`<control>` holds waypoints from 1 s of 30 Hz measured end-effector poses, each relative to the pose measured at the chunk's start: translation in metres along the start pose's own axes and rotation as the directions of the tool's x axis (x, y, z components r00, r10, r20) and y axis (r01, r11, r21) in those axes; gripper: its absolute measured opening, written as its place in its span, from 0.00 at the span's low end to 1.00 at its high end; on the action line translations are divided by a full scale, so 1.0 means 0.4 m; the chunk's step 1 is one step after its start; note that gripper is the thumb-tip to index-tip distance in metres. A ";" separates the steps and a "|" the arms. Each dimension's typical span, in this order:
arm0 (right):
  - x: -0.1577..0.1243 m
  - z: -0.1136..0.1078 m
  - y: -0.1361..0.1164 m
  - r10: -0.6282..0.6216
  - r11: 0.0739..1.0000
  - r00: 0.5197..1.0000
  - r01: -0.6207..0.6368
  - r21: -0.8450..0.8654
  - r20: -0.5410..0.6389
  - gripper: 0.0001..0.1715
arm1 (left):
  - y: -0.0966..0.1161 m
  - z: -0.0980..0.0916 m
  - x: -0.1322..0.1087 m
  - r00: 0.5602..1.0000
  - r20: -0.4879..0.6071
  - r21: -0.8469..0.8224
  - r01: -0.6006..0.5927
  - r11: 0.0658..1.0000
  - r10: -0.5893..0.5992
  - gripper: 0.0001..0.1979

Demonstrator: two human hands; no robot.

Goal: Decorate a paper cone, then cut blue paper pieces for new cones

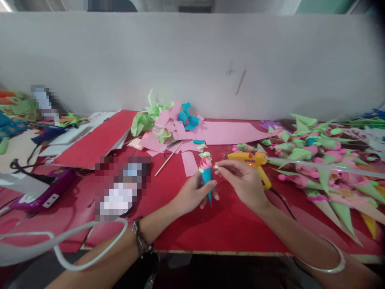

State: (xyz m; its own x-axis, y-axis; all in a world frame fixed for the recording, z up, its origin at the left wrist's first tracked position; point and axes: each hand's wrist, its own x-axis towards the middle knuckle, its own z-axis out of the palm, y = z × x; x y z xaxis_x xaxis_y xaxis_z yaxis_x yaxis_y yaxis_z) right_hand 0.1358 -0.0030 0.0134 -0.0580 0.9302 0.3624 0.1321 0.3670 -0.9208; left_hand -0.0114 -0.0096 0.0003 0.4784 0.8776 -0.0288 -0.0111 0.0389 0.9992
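Observation:
My left hand (194, 193) is wrapped round a small blue paper cone (207, 178) with a pink rolled flower (206, 162) in its top, held point down above the red table (210, 228). My right hand (242, 178) pinches a small green piece (215, 166) right at the flower's edge. A yellow glue gun (254, 159) lies on the table just behind my right hand, its cord (282, 200) trailing to the right.
Pink, green and blue paper scraps (174, 124) and a wooden stick (168, 157) lie behind my hands. A heap of finished green and pink cones (325, 168) fills the right side. A purple glue gun (45, 192) and a red sheet (96, 140) sit at left. A grey partition (192, 60) closes the back.

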 end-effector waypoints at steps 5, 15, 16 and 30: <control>-0.003 0.005 -0.012 -0.184 0.976 0.980 0.191 -0.103 0.069 0.03 | 0.000 0.011 -0.008 0.997 -0.081 0.178 0.001 0.984 0.013 0.15; -0.001 0.006 -0.019 -0.244 0.948 0.961 0.265 -0.176 0.130 0.06 | -0.001 0.015 -0.013 0.996 -0.091 0.236 0.008 0.972 0.014 0.11; -0.001 0.005 -0.020 -0.240 0.947 0.962 0.262 -0.188 0.134 0.05 | -0.001 0.015 -0.013 0.996 -0.093 0.238 0.007 0.971 0.015 0.11; 0.003 0.005 0.005 -0.137 0.988 0.980 0.146 -0.056 0.141 0.07 | 0.003 0.015 -0.017 0.995 -0.075 0.265 -0.039 0.963 0.060 0.11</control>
State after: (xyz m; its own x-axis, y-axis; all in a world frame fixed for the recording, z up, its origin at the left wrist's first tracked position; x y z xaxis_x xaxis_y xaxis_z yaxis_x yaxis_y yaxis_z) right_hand 0.1339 -0.0013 0.0119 -0.2147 0.8608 0.4614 0.1770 0.4989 -0.8484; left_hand -0.0095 -0.0185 0.0019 0.4099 0.9117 0.0296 0.2035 -0.1230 0.9713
